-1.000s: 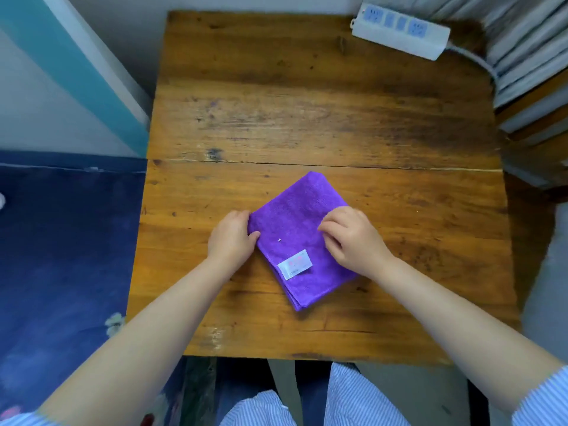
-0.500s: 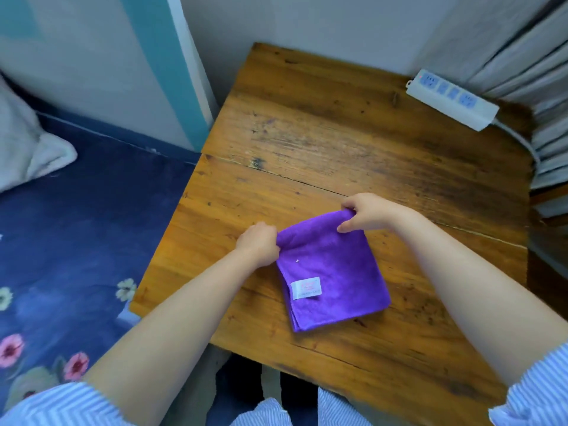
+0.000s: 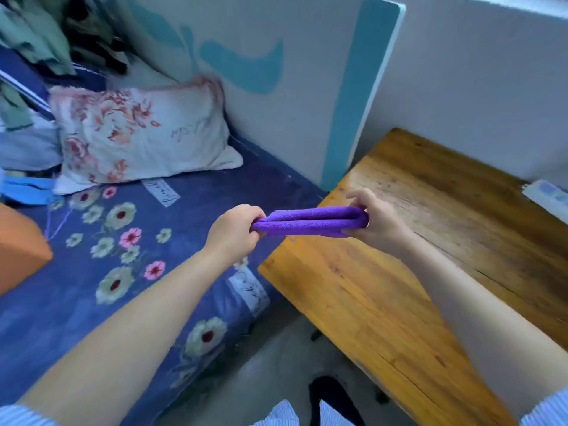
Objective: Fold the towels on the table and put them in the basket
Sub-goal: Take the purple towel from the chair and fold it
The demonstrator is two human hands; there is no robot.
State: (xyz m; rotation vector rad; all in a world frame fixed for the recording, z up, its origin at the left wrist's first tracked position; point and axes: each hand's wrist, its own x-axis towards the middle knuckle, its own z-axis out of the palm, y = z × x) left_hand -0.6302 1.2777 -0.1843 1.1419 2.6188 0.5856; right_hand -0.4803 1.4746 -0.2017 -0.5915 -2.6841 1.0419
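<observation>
Above counter [image 3: 399,302] left edge, beside bed [image 3: 92,302]: folded purple towel [image 3: 310,222] held level, clear of both surfaces. Left hand [image 3: 233,232] grip closed on left end, right hand [image 3: 373,221] grip pinching right end. Forearms extended forward.

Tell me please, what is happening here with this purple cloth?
A person holds a folded purple towel in the air, the left hand gripping one end and the right hand the other. It hangs over the corner of the worn wooden table, beside a bed with a blue floral sheet. No basket is clearly visible.
</observation>
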